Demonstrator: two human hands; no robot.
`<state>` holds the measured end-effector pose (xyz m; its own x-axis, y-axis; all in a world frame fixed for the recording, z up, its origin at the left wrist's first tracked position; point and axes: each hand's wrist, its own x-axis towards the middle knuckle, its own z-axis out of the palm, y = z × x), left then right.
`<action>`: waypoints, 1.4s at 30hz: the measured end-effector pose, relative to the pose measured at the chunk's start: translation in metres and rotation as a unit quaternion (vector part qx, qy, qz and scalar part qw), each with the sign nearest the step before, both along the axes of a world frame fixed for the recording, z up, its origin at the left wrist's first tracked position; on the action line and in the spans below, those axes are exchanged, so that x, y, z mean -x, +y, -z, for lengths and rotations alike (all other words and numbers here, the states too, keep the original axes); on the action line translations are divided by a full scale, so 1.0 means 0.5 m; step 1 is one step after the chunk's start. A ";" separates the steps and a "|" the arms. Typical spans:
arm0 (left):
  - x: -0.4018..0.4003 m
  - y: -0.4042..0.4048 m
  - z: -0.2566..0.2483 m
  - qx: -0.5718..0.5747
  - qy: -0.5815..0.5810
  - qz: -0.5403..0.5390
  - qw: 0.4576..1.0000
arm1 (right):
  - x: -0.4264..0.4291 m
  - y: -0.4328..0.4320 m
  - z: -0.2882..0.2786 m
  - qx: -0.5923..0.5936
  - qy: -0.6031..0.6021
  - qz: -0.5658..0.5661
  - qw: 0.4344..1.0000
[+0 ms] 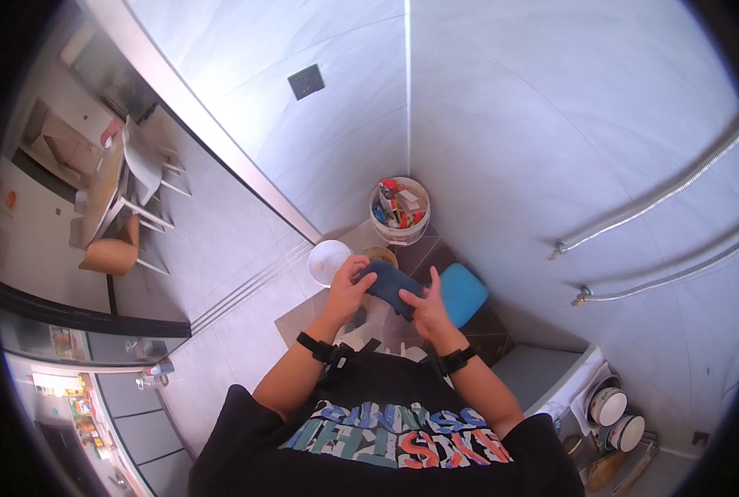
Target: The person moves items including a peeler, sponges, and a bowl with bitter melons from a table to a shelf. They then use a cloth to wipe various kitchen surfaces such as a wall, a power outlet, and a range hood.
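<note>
A dark blue piece of fabric (389, 286), folded or rolled, is stretched between my two hands in front of my body. Its left end is pinched between the thumb and fingers of my left hand (346, 291). My right hand (430, 312) grips the other end, thumb on top and index finger pointing up. Exactly what kind of cloth item it is cannot be made out. Beneath and beyond the hands are a white bucket (328, 261), a brownish round vessel (382, 255) partly hidden by the fabric, and a blue plastic stool or lid (463, 295).
A bucket of packets (400, 235) stands in the wall corner. Two metal hoses (649, 211) run along the right wall. Enamel basins (608, 407) sit at lower right beside a grey-topped unit (534, 369). Sliding-door tracks (251, 282) cross the floor towards chairs (111, 255) and a table.
</note>
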<state>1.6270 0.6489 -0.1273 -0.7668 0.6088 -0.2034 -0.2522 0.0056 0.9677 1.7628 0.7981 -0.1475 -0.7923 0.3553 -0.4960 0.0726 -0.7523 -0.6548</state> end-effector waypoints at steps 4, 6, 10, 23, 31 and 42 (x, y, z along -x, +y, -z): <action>0.073 -0.087 0.028 0.011 0.017 -0.006 1.000 | 0.097 -0.055 0.056 -0.477 -0.151 -0.219 0.838; 0.128 -0.132 0.063 0.025 0.005 -0.001 1.000 | 0.153 -0.111 0.025 -0.610 -0.170 -0.249 0.732; 0.240 -0.201 0.050 0.028 -0.019 0.003 0.999 | 0.299 -0.208 0.019 -0.665 -0.073 -0.238 0.705; 0.548 -0.177 -0.015 0.090 0.180 -0.057 0.978 | 0.617 -0.326 -0.051 -0.698 -0.031 -0.048 0.714; 0.605 -0.114 -0.030 0.028 0.234 -0.116 0.965 | 0.705 -0.254 -0.037 -0.682 -0.056 0.036 0.728; 0.730 0.064 -0.124 0.053 0.496 -0.187 0.846 | 0.877 0.018 -0.150 -0.696 0.041 0.109 0.709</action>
<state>1.2620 0.6807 -0.0651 -0.7273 0.3045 0.6151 0.6808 0.2057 0.7030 1.3244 0.8069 -0.0724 -0.6491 0.5740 0.4992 -0.0275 0.6381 -0.7695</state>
